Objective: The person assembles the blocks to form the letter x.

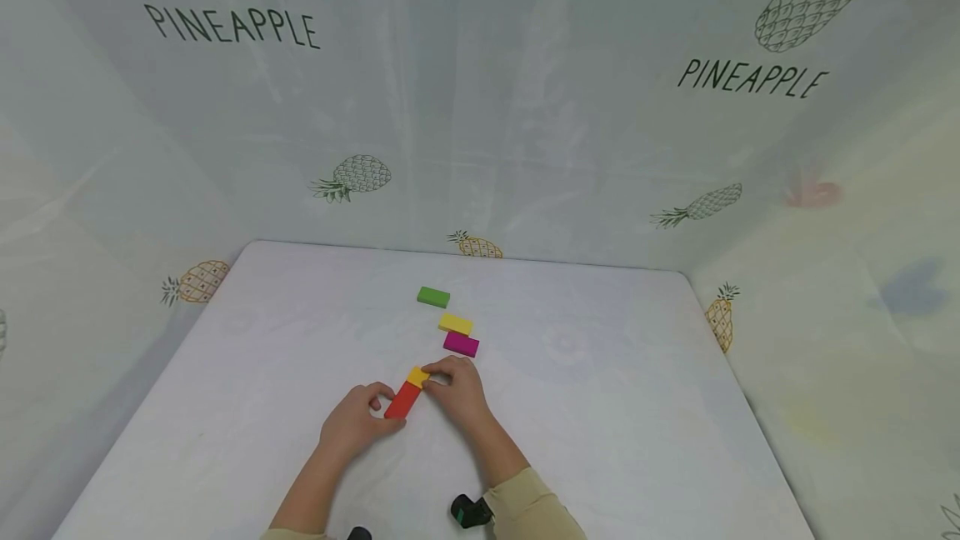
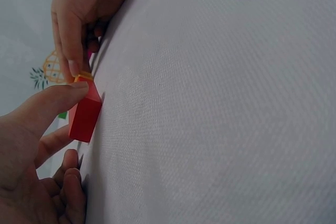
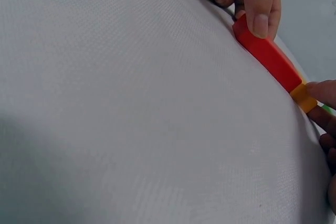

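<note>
My left hand (image 1: 354, 423) pinches a red block (image 1: 403, 401) between thumb and fingers, low over the white table. At the block's far end, my right hand (image 1: 461, 392) pinches an orange-yellow block (image 1: 417, 377). In the right wrist view the red block (image 3: 270, 59) and the orange-yellow block (image 3: 303, 98) lie end to end in one line. From the left wrist, the red block (image 2: 85, 116) shows its near end, and most of the orange-yellow one is hidden behind it. The other fingers of the left hand curl beside the block.
Beyond the hands, a magenta block (image 1: 461, 344) lies close to a yellow block (image 1: 456, 323), and a green block (image 1: 433, 297) sits farther back. The white table (image 1: 600, 407) ends at a pineapple-printed curtain (image 1: 480, 107). A black device (image 1: 471, 512) is at the right wrist.
</note>
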A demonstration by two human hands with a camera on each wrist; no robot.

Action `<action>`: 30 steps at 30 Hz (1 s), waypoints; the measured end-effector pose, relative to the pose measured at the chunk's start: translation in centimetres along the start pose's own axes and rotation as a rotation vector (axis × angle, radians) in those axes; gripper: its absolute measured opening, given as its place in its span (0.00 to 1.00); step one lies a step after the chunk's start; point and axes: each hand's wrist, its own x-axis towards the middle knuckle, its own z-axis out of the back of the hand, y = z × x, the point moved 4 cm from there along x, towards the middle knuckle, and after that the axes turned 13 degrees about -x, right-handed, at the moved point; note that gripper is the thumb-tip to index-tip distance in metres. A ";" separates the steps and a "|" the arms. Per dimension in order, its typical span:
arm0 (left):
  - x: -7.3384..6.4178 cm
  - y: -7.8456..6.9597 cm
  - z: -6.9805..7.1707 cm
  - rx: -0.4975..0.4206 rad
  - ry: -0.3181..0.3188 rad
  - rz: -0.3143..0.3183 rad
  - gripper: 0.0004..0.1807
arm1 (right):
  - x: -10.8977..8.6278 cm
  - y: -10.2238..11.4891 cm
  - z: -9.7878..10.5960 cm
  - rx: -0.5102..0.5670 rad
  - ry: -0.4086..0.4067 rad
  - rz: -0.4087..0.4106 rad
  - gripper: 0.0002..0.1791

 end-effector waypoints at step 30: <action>-0.2 -0.2 0.0 0.004 -0.005 -0.001 0.22 | -0.2 0.2 0.3 0.037 0.004 -0.009 0.11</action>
